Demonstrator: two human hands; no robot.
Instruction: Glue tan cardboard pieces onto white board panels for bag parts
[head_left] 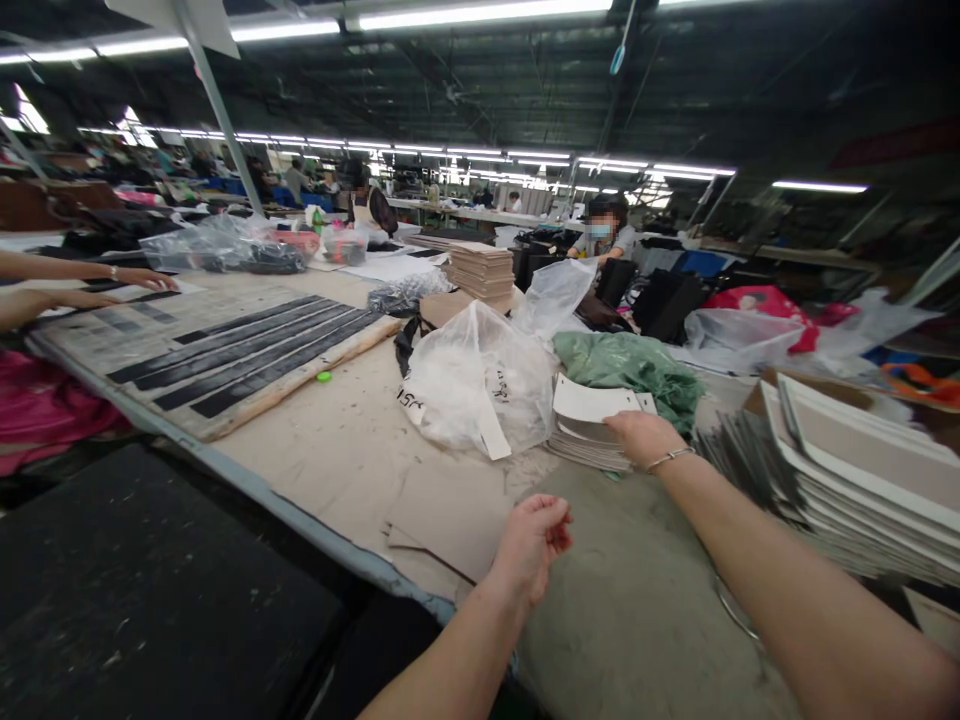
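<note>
My right hand [646, 438] reaches out to a low stack of white cards [592, 402] and grips the edge of the top one. The lower cards in that stack look greyish at their edges. Nearer to me, my left hand [534, 540] hovers over the table with its fingers curled closed, and nothing shows in them. Just beyond the hands lies a clear plastic bag [469, 375] with dark handwriting. A white strip [495, 425] rests on the bag's front. Crumpled green plastic [630, 365] sits right behind the card stack.
Tall piles of white and grey boards [870, 470] stand at the right. Brown card pieces [480, 262] are stacked farther back. On the left, a board with black strips [277, 345] lies beside another person's hands [142, 280]. A masked person [604, 235] is across the table.
</note>
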